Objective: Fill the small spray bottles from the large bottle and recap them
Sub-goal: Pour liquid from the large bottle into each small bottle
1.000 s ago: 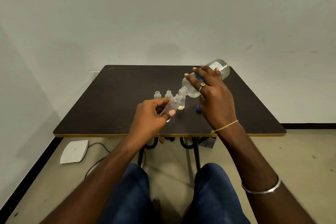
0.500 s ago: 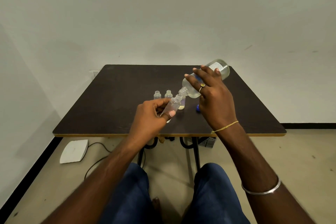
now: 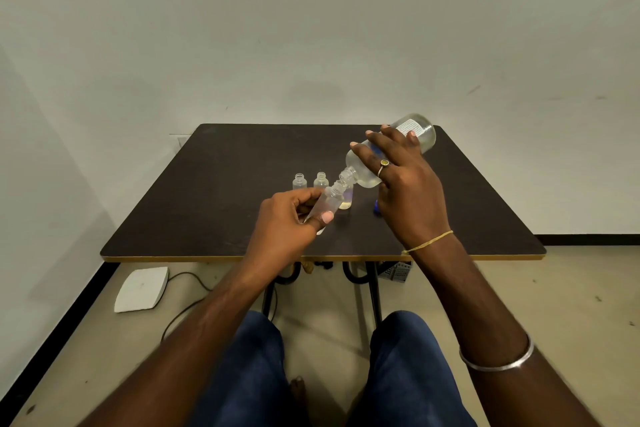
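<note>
My right hand (image 3: 405, 184) grips the large clear bottle (image 3: 420, 130), tipped with its open neck down to the left. That neck meets the mouth of a small clear spray bottle (image 3: 329, 203), which my left hand (image 3: 287, 229) pinches at a slant above the dark table (image 3: 214, 198). Two more small bottles (image 3: 299, 181) (image 3: 321, 179) stand uncapped behind it. A third small bottle (image 3: 346, 201) holding yellowish liquid stands just right of the held one. A blue cap (image 3: 376, 207) lies on the table, partly hidden by my right hand.
The table's gold-trimmed front edge (image 3: 207, 257) lies close to my knees. On the floor to the left sit a white flat device (image 3: 142, 289) and its cable. A small grey box (image 3: 398, 270) shows under the table. White walls close off the back and left.
</note>
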